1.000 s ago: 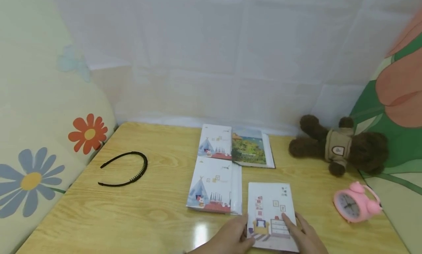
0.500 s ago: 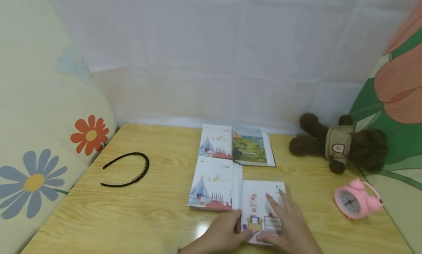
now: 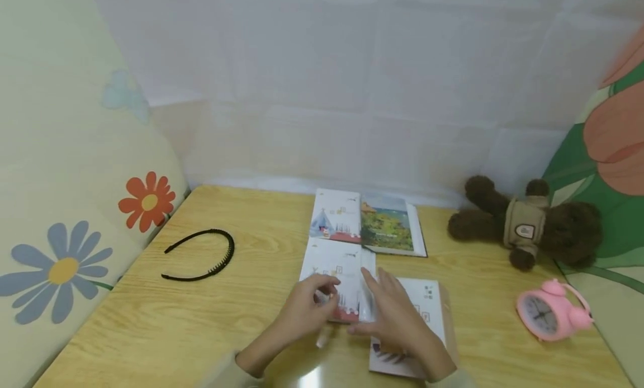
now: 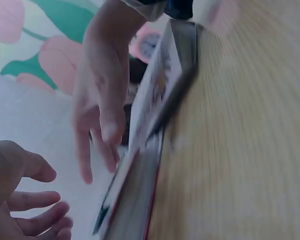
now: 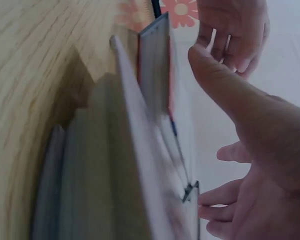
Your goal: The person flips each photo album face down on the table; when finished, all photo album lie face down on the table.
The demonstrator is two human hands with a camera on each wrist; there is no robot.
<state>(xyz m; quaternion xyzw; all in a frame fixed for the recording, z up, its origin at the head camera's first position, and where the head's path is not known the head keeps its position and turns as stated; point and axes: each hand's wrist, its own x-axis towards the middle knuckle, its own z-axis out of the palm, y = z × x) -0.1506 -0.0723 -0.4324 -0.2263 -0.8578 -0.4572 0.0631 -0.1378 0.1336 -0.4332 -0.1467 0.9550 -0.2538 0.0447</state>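
Observation:
My left hand (image 3: 307, 307) is raised over the near edge of a white book with a tent picture (image 3: 322, 256), fingers loosely bent and holding nothing. Beside it my right hand (image 3: 397, 315) spreads its fingers above the seam between that book and another white book (image 3: 430, 304) at the front right, partly hiding both. In the left wrist view the left fingers (image 4: 37, 200) hang free in the air. The right thumb (image 5: 225, 90) and fingers are also apart from the books in the right wrist view. A small pale blurred thing (image 3: 322, 336) shows below my left hand; its kind cannot be told.
Behind lie another tent-picture book (image 3: 334, 206) and a book with a landscape cover (image 3: 386, 223). A black headband (image 3: 228, 254) is on the left. At right are a brown teddy bear (image 3: 525, 220) and a pink alarm clock (image 3: 548, 312).
The front right book has moved left and stands close beside the tent-picture book. Both hands have let go of it and moved up and left over the tent-picture book's near part.

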